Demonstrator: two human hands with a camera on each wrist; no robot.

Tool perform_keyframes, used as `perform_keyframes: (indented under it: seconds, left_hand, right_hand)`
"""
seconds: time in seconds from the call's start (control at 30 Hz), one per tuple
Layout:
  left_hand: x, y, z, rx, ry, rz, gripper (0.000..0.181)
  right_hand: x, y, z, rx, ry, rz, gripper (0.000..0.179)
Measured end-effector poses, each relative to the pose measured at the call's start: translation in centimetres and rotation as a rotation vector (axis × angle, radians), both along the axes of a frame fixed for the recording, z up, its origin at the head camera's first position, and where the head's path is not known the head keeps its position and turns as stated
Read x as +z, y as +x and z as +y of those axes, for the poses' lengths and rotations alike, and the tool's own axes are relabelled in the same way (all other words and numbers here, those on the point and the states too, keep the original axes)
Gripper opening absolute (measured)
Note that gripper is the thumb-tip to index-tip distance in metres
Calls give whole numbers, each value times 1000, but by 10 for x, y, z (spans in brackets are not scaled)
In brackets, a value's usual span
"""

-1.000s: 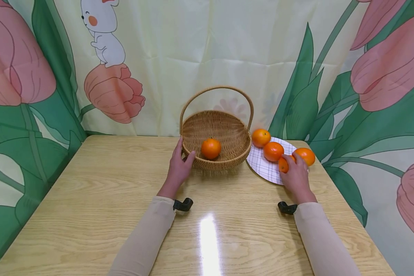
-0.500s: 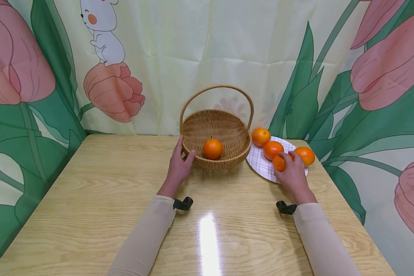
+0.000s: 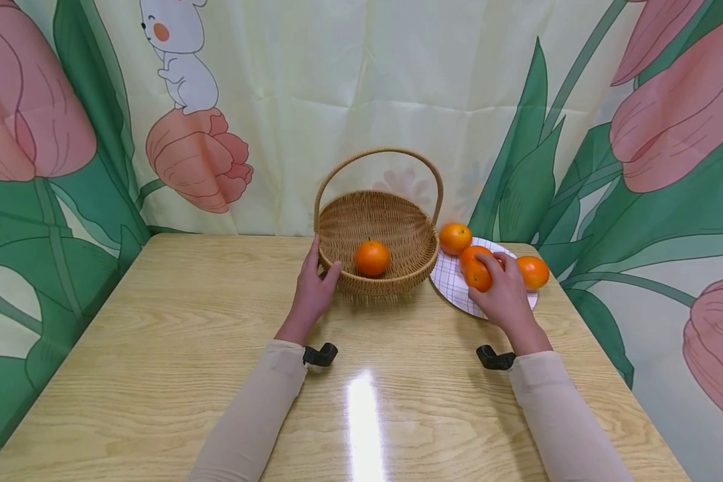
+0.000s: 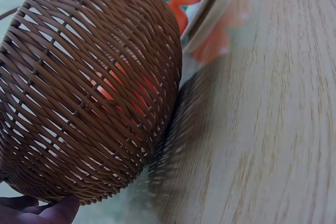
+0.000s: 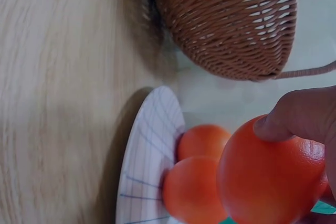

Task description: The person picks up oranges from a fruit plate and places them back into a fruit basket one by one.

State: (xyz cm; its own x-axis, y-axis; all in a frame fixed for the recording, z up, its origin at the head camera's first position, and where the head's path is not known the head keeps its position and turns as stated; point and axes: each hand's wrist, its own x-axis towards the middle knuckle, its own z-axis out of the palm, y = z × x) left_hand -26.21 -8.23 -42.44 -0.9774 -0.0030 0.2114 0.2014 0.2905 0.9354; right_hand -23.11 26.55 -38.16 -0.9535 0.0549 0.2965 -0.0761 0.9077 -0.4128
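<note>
Table (image 3: 175, 335) is bearing a wicker basket (image 3: 376, 288) and, just right of it, a checked plate (image 3: 452, 286). The left hand (image 3: 313, 289) is touching the basket, thumb and fingers apart, while the right hand (image 3: 507, 294) is pinching one orange (image 3: 477, 276) between thumb and fingers over the plate. Three other oranges (image 3: 455, 239) are resting on the plate, another orange (image 3: 372, 258) inside the basket.

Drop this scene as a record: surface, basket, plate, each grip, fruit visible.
surface: wooden table
basket: wicker, arched handle, one orange inside
plate: white with a line pattern, right of basket
left grip: touches basket's left side
right grip: holds an orange over plate
fruit visible: five oranges; one in basket, one held, three on or at plate
</note>
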Motion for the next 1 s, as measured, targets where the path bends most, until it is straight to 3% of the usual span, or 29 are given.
perform_keyframes:
  seconds: [0.53, 1.0]
  left_hand:
    - [-1, 1, 2, 3, -10, -5, 68]
    - [-2, 0, 3, 8, -40, 13, 76]
  right_hand:
    - [19, 2, -18, 31, -34, 43, 61]
    - [31, -6, -38, 66, -99, 155, 61]
